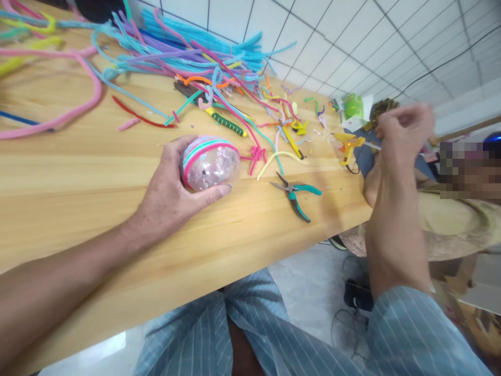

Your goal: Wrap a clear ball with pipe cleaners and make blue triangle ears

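My left fingers (213, 195), part-open, cup a pipe-cleaner-banded clear egg (211, 164); my right fingers (419, 115) curl inward, their hold too blurred to tell.

Pliers (291, 189) lie on the table (94, 183) right of the ball (211, 166), pipe cleaners (188, 52) behind, glue gun (347, 145) farther right

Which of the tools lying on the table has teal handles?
The pliers, right of the egg-shaped thing in the left hand. Their teal handles set them apart from the yellow glue gun and the yellow-and-black tools.
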